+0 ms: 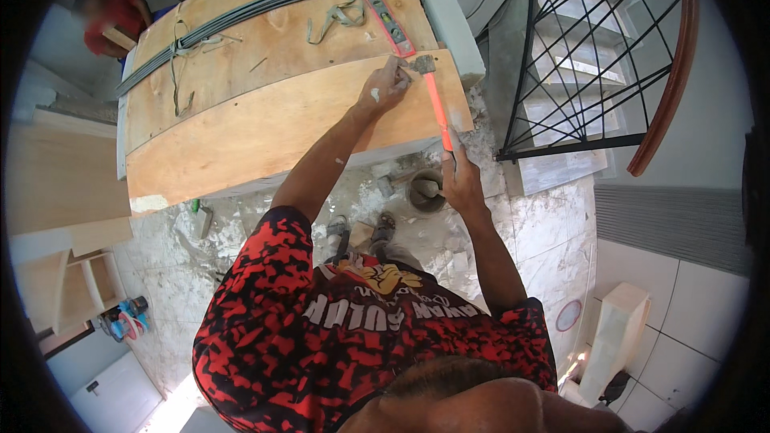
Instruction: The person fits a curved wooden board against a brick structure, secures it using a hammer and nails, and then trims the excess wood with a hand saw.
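My right hand (461,180) grips the lower end of a hammer (435,103) with a bright orange handle. Its dark, dusty head lies over the plywood board (273,124), close to the board's right end. Right beside the head is my left hand (385,88), fingers pinched together and marked with pale smears. Whatever sits between those fingertips is too small or hidden to make out. Just beyond both hands, a pink spirit level (387,22) rests on the wood, its near end almost at the hammer head.
A bundle of thin grey rods (273,4), tied with cloth strips (341,12), crosses the far plywood. Below the board's edge stands a dark bucket (425,192). Black stair railing (593,64) rises at the right. A person in red (120,16) is at the far left.
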The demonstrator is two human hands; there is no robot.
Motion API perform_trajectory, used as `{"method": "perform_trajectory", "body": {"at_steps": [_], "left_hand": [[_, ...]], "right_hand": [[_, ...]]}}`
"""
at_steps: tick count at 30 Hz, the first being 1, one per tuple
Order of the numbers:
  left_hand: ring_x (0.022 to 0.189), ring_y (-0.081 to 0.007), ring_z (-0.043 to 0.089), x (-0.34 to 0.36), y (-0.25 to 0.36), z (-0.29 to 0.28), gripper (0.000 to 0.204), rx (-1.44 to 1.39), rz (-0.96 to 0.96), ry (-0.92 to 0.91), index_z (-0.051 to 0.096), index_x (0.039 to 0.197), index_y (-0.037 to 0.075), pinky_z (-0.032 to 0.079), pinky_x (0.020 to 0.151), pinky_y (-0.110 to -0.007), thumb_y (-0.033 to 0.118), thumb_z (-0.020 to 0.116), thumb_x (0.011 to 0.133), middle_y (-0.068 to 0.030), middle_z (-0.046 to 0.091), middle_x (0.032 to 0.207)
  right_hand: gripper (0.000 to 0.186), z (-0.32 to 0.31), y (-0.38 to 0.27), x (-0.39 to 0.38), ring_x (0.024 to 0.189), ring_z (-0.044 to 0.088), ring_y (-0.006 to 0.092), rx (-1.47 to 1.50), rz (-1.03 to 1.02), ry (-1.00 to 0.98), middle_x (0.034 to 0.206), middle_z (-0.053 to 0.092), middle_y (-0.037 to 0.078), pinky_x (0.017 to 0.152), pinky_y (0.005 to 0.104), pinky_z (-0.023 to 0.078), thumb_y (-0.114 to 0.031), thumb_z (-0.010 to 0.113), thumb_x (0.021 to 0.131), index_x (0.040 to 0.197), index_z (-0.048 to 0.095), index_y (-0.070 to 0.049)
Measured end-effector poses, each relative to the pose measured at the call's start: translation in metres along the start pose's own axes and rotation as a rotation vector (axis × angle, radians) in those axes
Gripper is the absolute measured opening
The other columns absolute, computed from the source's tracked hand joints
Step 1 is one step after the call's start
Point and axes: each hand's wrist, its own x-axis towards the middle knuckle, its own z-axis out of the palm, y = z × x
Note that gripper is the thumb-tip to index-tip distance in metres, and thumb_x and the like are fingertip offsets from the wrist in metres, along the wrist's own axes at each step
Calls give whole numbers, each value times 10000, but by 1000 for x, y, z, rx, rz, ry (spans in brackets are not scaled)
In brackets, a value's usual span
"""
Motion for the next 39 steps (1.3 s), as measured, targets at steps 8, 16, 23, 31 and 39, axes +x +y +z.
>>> {"method": "perform_trajectory", "body": {"at_steps": [8,16,23,31,39], "left_hand": [[580,-296,596,-1,2,2,322,14,88,2,433,1104,31,446,537,-397,25,537,800,-111,585,666],[630,-335,627,3,-8,6,276,85,99,47,461,1067,13,464,545,-439,24,547,805,-142,589,662],[558,-235,586,0,-22,16,289,2,179,45,461,1084,27,438,504,-351,18,559,812,-76,569,654],[659,-215,599,3,-19,13,324,-103,56,147,414,1168,-13,481,597,-323,37,450,849,-128,610,865],[812,-295,630,10,-46,23,227,-93,171,244,406,1110,-21,500,697,-373,39,396,891,-200,621,974]], "right_hand": [[445,-9,9,-2,938,593,459,-144,-17,-19,1058,602,293,776,477,481,-149,432,974,1399,382,-29],[435,-4,31,-4,847,644,419,-203,-4,-76,929,638,273,704,463,480,-225,433,988,1383,410,-44],[447,-5,20,-6,930,590,468,-166,90,-94,1090,591,301,780,474,485,-133,437,963,1398,381,-46],[432,-11,16,-4,1099,571,402,-8,-302,227,1241,550,270,909,402,466,-147,401,984,1395,375,-19],[468,-19,-26,2,1108,557,424,-171,-78,-20,1242,535,292,914,418,458,-195,388,989,1414,342,-5]]}}
